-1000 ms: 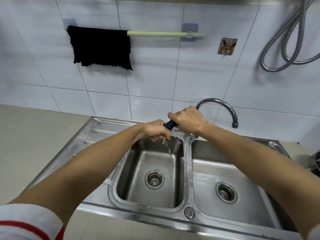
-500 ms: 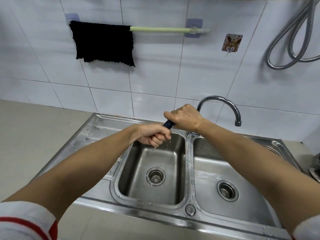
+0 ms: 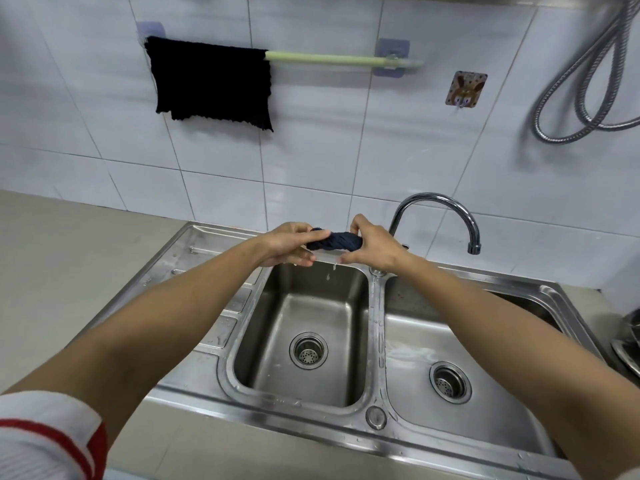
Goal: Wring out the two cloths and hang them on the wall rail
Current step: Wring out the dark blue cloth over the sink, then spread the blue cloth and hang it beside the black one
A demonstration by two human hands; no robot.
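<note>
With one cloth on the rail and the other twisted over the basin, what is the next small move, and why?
Probably untwist the twisted cloth, held by the left hand and right hand, then lift it toward the bare part of the rail. Only a few drops fall, and the black cloth already hangs there.

The pale green wall rail (image 3: 325,59) is bare along its right stretch, between the hung black cloth (image 3: 212,82) covering its left part and the right-hand clear adhesive bracket (image 3: 392,57). White tiled wall between rail and sink carries nothing. To the right, the curved chrome tap (image 3: 437,210) arches over the sink divider, just beside the right hand (image 3: 372,248), closing that side. A coiled metal shower hose (image 3: 585,84) hangs far right, well apart from the rail. The beige bench (image 3: 69,258) lies open to the left.
</note>
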